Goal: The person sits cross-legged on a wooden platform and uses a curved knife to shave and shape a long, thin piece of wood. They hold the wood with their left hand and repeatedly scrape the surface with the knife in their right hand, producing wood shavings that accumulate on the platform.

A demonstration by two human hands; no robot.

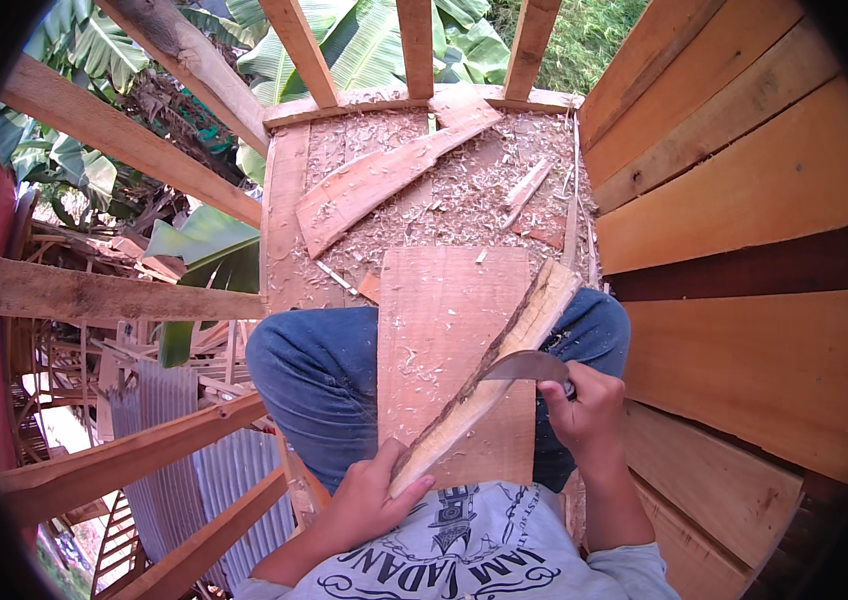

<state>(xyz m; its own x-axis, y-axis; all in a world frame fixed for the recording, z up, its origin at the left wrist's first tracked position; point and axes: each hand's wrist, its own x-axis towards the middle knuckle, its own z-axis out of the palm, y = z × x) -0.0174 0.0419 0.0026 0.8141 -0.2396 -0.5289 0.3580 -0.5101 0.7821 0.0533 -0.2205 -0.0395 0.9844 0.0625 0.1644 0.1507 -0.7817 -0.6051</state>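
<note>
A long strip of rough wood (484, 375) with dark bark along one edge lies slantwise over my lap, its far end up by my right knee. My left hand (374, 490) is closed around its near end. In my right hand (587, 408) is a knife (526, 367) with a broad curved blade, its handle mostly hidden by my fingers. The blade rests across the middle of the strip, pointing left. Under the strip, a flat wooden board (454, 310) spans my thighs, with a few shavings on it.
Shavings cover the plank floor (374, 145) ahead, where a large cut piece of wood (374, 190) and small offcuts (527, 188) lie. Wooden rails (134, 160) run on the left and far sides, banana leaves beyond. A plank wall (744, 350) stands close on my right. Corrugated sheets (234, 480) show below left.
</note>
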